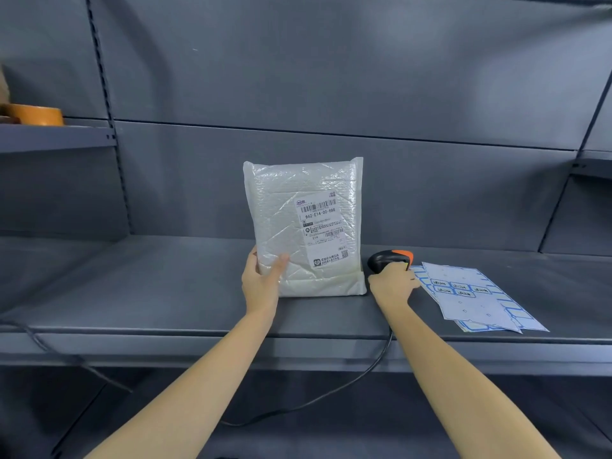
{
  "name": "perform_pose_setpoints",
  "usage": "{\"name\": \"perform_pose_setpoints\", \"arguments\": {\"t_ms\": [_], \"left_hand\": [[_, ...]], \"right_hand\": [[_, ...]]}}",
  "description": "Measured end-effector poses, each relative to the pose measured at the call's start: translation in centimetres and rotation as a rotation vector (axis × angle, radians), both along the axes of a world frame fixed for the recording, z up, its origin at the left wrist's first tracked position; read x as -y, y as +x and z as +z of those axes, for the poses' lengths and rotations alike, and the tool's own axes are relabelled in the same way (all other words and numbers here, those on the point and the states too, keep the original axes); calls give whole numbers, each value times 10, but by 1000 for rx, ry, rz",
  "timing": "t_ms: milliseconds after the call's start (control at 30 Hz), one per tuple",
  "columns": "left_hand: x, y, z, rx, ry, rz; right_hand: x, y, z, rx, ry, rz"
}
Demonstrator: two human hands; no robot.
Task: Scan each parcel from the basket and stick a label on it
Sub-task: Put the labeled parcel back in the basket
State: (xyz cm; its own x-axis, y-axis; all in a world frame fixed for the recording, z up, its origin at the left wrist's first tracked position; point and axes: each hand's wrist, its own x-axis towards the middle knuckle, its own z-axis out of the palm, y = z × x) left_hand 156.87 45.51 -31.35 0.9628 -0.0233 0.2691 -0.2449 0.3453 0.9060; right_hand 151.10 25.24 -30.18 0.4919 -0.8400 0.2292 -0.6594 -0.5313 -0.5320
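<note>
Head view: a white padded parcel (pixel 304 226) stands upright on the grey shelf (pixel 149 286), roughly midway along it and set back from the front edge, its long axis vertical and its printed shipping label (pixel 323 228) facing the camera. The left hand (pixel 261 279) steadies it at the lower left corner, thumb across the front and the other fingers curled behind the edge. Just beside the parcel's lower right corner, the right hand (pixel 392 284) is closed round the handle of a black and orange scanner (pixel 390 258), whose cable (pixel 331 392) drops over the front edge of the shelf. The scanner head sits low, below the barcode and to its right, so the label lies up and to the left of it; the right hand is plainly the nearer one for the scan, and I judge the next move calls for lifting and turning the scanner toward the barcode. Sheets of blue-bordered stickers (pixel 477 296) lie flat toward the shelf's right end, near the right hand. No basket is in sight
</note>
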Motion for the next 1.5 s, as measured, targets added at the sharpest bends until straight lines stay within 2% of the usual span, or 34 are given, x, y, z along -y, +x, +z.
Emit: {"name": "perform_pose_setpoints", "arguments": {"t_ms": [133, 233, 333, 433, 533, 800, 1267, 1367, 1433, 1500], "left_hand": [[1, 0, 0, 2, 3, 6], [2, 0, 1, 12, 7, 13], [3, 0, 1, 23, 16, 34], [4, -1, 3, 36, 32, 50], [3, -3, 4, 50, 50, 55], [-2, -7, 5, 68, 76, 32], [-6, -7, 9, 83, 181, 37], [-7, -4, 11, 56, 213, 49], [-12, 1, 14, 41, 282, 65], [-19, 6, 19, 3, 359, 60]], "right_hand": [[2, -11, 10, 382, 301, -8], [-6, -28, 29, 643, 421, 8], [-31, -47, 45, 795, 522, 178], [-67, -68, 51, 778, 546, 415], [-96, -82, 49, 732, 483, 592], [-123, -81, 40, 750, 479, 756], [-114, -80, 42, 802, 527, 751], [-98, -84, 52, 800, 489, 690], [-78, -81, 62, 751, 482, 606], [-51, -71, 67, 621, 469, 524]]}}
